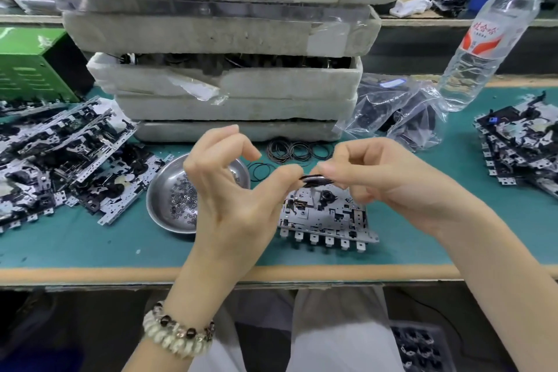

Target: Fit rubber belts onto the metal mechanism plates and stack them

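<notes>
While left grip (229,190) & right grip (377,178) are pinching a thin black rubber belt (317,180) just above the grey metal mechanism plate (326,217) lying on the teal surface (90,241), fitting is only starting; left plate pile (60,160) is prob. waiting, right stack (519,154) looking done.

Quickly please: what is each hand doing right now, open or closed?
Left hand: pinches the belt between thumb and forefinger.
Right hand: pinches the same belt's other end.
</notes>
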`<action>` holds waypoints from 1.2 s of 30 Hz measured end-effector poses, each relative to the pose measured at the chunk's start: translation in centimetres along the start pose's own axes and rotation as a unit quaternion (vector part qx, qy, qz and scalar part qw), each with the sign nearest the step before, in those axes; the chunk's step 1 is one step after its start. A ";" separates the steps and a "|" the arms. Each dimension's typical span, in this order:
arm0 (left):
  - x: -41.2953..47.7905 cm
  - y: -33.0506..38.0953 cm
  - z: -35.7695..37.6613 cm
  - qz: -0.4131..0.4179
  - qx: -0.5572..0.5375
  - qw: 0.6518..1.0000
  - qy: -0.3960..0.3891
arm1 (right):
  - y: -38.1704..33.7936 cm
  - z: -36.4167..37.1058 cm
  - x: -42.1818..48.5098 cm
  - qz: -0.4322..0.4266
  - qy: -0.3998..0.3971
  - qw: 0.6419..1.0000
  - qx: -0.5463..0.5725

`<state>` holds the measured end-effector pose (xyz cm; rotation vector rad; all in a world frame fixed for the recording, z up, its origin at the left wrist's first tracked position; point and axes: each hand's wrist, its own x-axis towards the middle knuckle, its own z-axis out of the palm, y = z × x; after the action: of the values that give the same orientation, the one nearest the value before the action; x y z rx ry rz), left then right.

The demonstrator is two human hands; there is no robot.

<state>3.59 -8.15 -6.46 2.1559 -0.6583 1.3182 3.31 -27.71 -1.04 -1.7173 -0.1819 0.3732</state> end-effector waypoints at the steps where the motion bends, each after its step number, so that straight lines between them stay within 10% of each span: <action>1: -0.1 -0.4 0.0 0.003 0.011 1.000 0.003 | 0.1 0.0 0.2 -0.005 -0.002 1.000 -0.010; 9: -0.9 -1.3 0.9 -0.022 -0.111 0.993 0.030 | 1.7 -0.1 1.7 -0.038 -0.017 0.997 -0.060; 13: -1.5 -1.5 1.3 0.079 -0.049 0.995 0.023 | 2.1 -0.7 1.9 -0.039 -0.015 0.997 -0.068; 30: -1.8 -1.8 1.0 0.062 0.035 0.996 -0.048 | 2.7 -0.6 1.8 -0.074 0.000 0.992 -0.103; 36: -1.3 -2.0 0.0 0.006 -0.122 0.980 -0.156 | 2.7 -0.6 0.7 -0.164 0.045 0.958 -0.232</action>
<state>4.36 -6.47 -7.97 2.1709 -0.9064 0.8581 3.95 -28.53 -3.75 -2.1163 -0.5120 -0.0003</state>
